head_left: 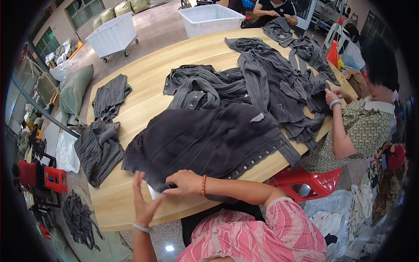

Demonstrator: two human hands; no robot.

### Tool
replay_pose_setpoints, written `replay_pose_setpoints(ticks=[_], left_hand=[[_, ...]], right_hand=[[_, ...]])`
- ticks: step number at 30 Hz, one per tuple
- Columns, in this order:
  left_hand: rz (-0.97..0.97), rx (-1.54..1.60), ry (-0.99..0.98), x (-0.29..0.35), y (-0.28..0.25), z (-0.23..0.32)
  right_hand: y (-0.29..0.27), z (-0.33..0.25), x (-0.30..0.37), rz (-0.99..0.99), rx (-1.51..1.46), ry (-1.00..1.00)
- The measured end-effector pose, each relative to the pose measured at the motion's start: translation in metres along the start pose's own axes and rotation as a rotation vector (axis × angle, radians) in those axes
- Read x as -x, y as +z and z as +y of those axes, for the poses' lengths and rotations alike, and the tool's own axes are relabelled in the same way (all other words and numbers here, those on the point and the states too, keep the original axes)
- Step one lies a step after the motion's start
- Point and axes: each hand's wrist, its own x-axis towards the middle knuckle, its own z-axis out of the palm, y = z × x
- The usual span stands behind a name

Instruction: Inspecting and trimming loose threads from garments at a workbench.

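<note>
A dark grey garment (205,139) lies spread on the table in front of me, with a row of metal eyelets or snaps along its right-hand edge and a small white tag near its top. At its near left edge my right hand (185,182) is closed around something small and black, whose kind I cannot make out. My left hand (147,204) is just left of it, thumb and fingers apart, holding nothing and slightly blurred. Between the hands a small white piece (153,193) shows by the garment's edge; its kind is unclear.
More grey garments (270,83) are heaped across the wooden table (144,91), and two ribbed ones (111,98) lie at its left edge. A co-worker (358,118) handles dark cloth at the right; another person (277,13) sits at the far end. White bins (211,22) stand beyond.
</note>
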Motion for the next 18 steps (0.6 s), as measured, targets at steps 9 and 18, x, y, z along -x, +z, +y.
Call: replay_pose_setpoints(ticks=[9,18], left_hand=[[-0.256,0.185,-0.11,0.006,0.027,-0.028],[0.105,0.117,-0.162,-0.007,-0.056,-0.083]], right_hand=[[-0.022,-0.014,0.034,-0.219,-0.452,-0.066],[-0.08,0.053,0.144,0.067,0.028,0.073]])
